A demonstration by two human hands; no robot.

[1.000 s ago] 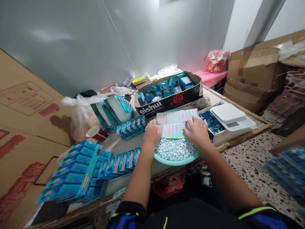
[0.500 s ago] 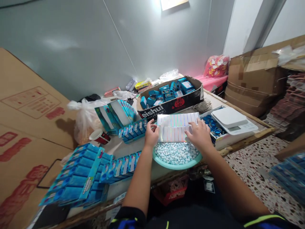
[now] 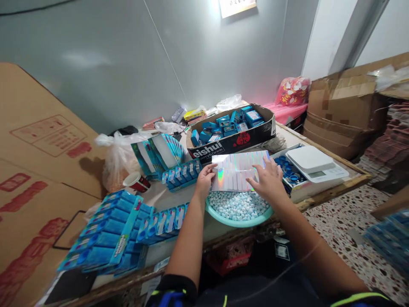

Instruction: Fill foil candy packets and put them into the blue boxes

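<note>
Two hands on one foil sheet, over one basin of pellets

The sheet [image 3: 238,172] is pinched at its left edge by the left hand [image 3: 204,181] and pressed flat-fingered by the right hand [image 3: 268,181], above the basin [image 3: 238,219]; one scale [image 3: 315,162] stands right, one box [image 3: 231,128] far.

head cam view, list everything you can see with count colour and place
holographic sheets: stack, silver iridescent, over the basin
basin: one, teal, full of pale blue-white pellets, table front
cardboard tray: one, black-printed, holds blue boxes, behind the sheets
scale: one, white, table right
blue rings: many, in a tray beside the scale
blue packs: many, stacked, table left
paper cup: one, red and white, lying on its side
plastic bag: one, clear, table left rear
cardboard boxes: brown, right rear
left hand: grips the sheets' left edge
right hand: flat on the sheets' right side
</note>
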